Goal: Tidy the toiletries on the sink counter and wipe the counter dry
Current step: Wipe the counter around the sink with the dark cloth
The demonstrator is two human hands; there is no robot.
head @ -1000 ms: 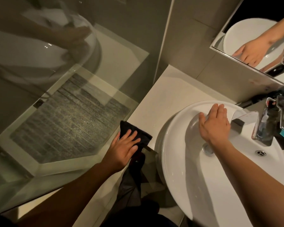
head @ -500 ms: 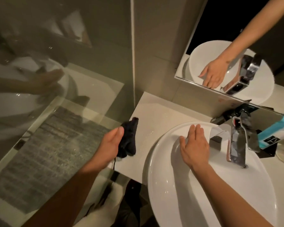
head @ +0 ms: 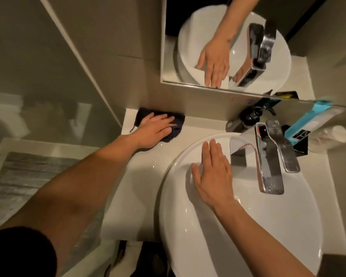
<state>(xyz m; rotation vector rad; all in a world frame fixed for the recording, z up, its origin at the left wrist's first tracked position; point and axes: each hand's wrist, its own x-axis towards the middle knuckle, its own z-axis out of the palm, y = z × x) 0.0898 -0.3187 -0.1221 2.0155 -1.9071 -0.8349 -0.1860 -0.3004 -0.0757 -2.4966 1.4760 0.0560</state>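
Observation:
A dark cloth [head: 179,119] lies flat in the back left corner of the pale counter [head: 140,176], against the wall. My left hand [head: 155,129] presses down on it with fingers spread. My right hand [head: 213,172] rests flat and open on the left rim of the white basin [head: 248,226], holding nothing. Behind the chrome faucet [head: 272,156] stand a dark pump bottle [head: 250,114], a blue and white tube [head: 312,121] and a pale round bottle [head: 332,139].
A mirror [head: 238,43] above the counter reflects the basin and my right hand. A glass shower screen [head: 48,86] stands to the left, with a grey mat [head: 18,180] on the floor below. Small water drops glint on the counter beside the basin.
My left hand lifted the cloth from the counter's front edge and carried it to the back corner, where it now presses it flat. My right hand stayed on the basin rim.

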